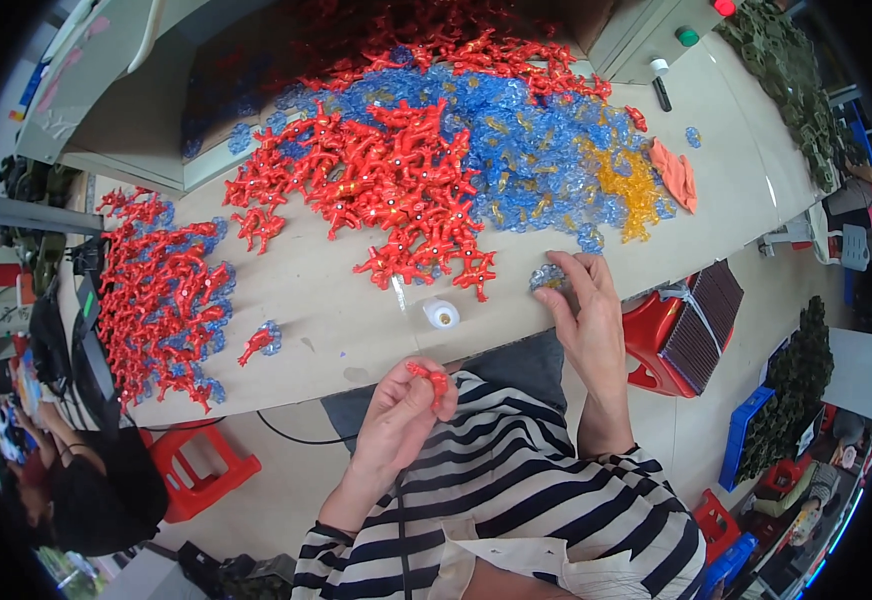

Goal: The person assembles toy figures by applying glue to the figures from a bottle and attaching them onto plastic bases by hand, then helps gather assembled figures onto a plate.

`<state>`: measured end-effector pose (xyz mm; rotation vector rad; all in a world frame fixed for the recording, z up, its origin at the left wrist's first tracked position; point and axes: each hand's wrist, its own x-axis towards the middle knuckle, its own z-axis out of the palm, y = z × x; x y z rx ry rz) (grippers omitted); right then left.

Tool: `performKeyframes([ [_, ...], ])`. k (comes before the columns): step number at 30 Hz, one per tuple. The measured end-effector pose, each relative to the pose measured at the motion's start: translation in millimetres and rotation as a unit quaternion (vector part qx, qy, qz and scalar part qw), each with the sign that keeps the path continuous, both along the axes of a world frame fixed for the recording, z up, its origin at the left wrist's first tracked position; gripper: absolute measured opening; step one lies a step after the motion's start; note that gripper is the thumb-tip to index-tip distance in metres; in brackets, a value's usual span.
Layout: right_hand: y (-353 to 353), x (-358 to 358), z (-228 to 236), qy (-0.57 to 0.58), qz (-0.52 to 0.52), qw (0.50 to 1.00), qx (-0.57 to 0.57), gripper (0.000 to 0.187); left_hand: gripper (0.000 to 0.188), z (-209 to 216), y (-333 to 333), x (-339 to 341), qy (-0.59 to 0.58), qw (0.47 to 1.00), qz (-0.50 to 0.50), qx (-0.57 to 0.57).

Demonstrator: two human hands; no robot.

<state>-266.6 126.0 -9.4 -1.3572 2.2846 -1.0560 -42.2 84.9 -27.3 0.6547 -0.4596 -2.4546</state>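
Note:
Close to the table's front edge, my left hand [396, 415] is closed around a small red plastic figure [428, 377], its upper part showing between thumb and fingers. My right hand [591, 315] reaches onto the tabletop, thumb and fingertips round a translucent blue plastic piece [548, 277]. A small white bottle [442, 314] stands on the table between the two hands. Beyond them spreads a heap of red figures [386, 190], with a heap of translucent blue pieces [536, 150] to its right. Yellow translucent pieces [628, 190] lie at that heap's right edge.
Red figures joined with blue pieces [161, 310] cover the left end; a single one [259, 342] lies apart. An orange cloth-like item [673, 175] and a marker [661, 85] lie at right. A red stool [651, 345] bears a brown ribbed bundle. Another person [86, 470] sits at left.

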Motion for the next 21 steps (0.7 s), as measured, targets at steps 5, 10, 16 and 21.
performKeyframes([
  [5,3.0,1.3,2.1,-0.031,0.014,0.998,0.057,0.03,0.019,0.7,-0.7,-0.2,-0.012,1.0,-0.004,-0.009],
  [10,1.7,4.1,17.5,-0.061,0.004,0.994,0.085,0.025,0.019,0.0,-0.5,-0.1,-0.009,1.0,-0.012,-0.013],
  [16,7.6,30.3,18.0,-0.187,0.107,0.976,0.031,0.031,0.019,-6.1,0.3,2.0,0.011,1.0,-0.016,0.019],
  [21,7.6,52.2,0.2,-0.139,0.222,0.958,-0.114,0.038,0.022,-5.6,-1.8,4.1,0.025,0.998,-0.053,0.016],
])
